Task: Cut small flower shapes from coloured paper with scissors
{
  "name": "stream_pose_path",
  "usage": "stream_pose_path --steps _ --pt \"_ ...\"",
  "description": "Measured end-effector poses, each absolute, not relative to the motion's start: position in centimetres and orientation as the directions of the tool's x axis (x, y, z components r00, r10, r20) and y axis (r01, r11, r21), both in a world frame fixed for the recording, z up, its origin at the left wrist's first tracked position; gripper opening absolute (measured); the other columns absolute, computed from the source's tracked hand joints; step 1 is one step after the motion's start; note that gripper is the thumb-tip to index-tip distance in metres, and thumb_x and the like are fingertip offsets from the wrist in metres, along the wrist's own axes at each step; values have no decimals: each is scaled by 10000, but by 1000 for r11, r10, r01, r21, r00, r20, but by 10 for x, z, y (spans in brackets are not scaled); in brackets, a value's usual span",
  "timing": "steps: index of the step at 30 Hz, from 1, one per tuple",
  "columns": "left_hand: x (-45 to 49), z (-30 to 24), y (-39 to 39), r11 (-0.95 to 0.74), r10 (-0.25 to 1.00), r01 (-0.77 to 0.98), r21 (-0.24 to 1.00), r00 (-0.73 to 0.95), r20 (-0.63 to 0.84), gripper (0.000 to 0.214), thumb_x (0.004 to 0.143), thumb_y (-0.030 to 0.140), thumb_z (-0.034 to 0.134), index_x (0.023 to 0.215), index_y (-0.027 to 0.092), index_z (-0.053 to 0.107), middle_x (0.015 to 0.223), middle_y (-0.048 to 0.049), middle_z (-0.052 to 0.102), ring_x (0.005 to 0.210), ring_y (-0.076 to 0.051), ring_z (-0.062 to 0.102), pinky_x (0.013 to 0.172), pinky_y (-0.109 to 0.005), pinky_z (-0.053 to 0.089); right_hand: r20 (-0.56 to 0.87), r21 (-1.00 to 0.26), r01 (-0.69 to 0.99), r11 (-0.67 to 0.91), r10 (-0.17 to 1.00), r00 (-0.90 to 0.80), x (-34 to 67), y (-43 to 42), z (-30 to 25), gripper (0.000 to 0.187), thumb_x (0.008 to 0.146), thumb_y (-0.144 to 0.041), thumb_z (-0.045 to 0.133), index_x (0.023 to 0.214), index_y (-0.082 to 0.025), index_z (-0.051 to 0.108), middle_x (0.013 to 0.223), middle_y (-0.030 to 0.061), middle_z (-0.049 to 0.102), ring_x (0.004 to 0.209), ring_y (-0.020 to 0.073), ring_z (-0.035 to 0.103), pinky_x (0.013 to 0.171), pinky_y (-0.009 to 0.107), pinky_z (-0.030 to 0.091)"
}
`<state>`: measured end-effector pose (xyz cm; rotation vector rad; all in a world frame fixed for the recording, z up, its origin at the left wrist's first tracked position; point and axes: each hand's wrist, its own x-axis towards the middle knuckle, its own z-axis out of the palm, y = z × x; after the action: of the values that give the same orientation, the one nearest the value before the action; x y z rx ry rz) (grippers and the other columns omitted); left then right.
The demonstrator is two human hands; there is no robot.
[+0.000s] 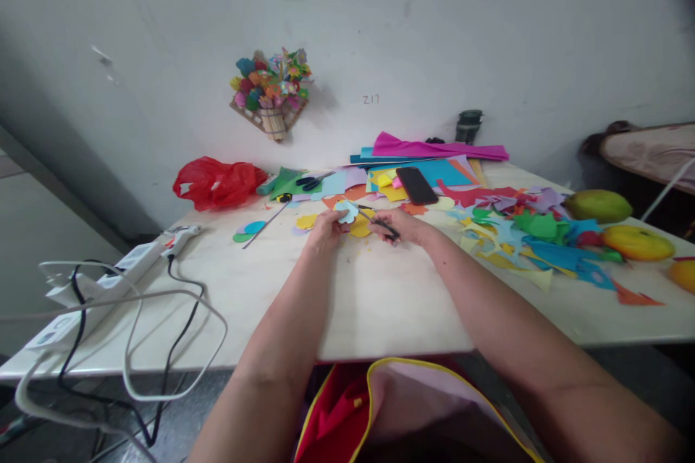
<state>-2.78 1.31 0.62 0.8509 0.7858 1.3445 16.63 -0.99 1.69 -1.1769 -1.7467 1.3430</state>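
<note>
Between the fingers of my left hand (324, 230) is a small light blue paper piece (346, 212) with a rounded, petal-like edge. My right hand (405, 225) is closed around the dark handles of a pair of scissors (387, 231). The blades point left and reach the blue paper; whether they touch it I cannot tell. Just beneath lies a yellow paper shape (360, 226). Another yellow cut-out (305, 221) rests left of my left hand. Farther left, a blue paper disc (254, 227) and a green one (242, 237) lie beside a thin stick (266, 225).
Colourful paper scraps (543, 226) and several mangoes (638, 241) cover the right side. A phone (417, 186) lies on paper sheets behind my hands. A second pair of scissors (308, 183), a red plastic bag (214, 184) and a power strip (103, 296) with loose cables are leftward.
</note>
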Motion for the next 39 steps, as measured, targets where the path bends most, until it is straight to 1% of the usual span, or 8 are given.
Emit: stream_pose_path --steps 6,14,19,24,32,35,37,39 --pt "-27 6 13 39 997 -469 882 75 -4 125 607 103 704 719 97 649 655 -65 671 569 -149 644 515 -222 507 -15 -947 300 115 917 -398 167 -11 18 233 749 -325 749 809 -164 592 490 -52 556 348 71 465 316 167 309" --pt "-28 3 17 38 997 -469 882 75 -3 154 596 108 718 709 120 615 623 -44 640 586 -166 659 490 -215 477 10 -954 270 132 913 -408 166 -13 21 282 695 -354 778 780 -162 589 459 -68 512 362 72 440 327 176 321" --pt "-27 4 15 33 997 -474 880 74 3 160 590 111 716 699 125 599 608 -37 628 546 -145 629 473 -210 463 16 -962 243 125 914 -406 166 -11 18 235 731 -344 737 777 -163 593 468 -58 519 365 75 440 337 183 328" --pt "-27 5 12 18 994 -476 879 102 35 149 588 115 714 689 116 604 574 -22 593 504 -115 579 448 -196 432 -10 -958 265 108 914 -407 165 -10 17 209 770 -340 699 797 -163 593 457 -58 521 338 73 436 312 173 298" --pt "-31 5 15 7 998 -472 881 53 21 175 598 112 717 755 116 641 660 -50 663 563 -152 636 524 -243 509 30 -947 277 165 901 -434 180 -11 24 260 736 -342 756 781 -149 587 563 -13 613 395 74 520 325 164 299" --pt "-33 4 16 -6 998 -445 896 59 36 146 594 118 728 718 110 651 656 -63 670 561 -158 637 530 -254 512 74 -966 200 165 914 -399 187 -6 24 275 687 -294 791 819 -146 601 554 -29 594 422 81 528 378 180 365" --pt "-34 3 16 3 995 -403 915 90 37 131 577 121 747 656 111 644 644 -70 675 547 -158 630 526 -260 511 98 -979 137 154 932 -349 188 -3 23 314 642 -252 815 844 -150 598 569 -38 596 450 87 540 444 203 430" --pt "-33 2 16 17 991 -358 934 129 31 153 545 120 775 599 112 632 634 -74 680 540 -157 627 535 -266 514 123 -982 103 160 946 -300 186 -1 22 365 600 -226 833 871 -156 598 591 -40 605 493 100 564 495 221 459"
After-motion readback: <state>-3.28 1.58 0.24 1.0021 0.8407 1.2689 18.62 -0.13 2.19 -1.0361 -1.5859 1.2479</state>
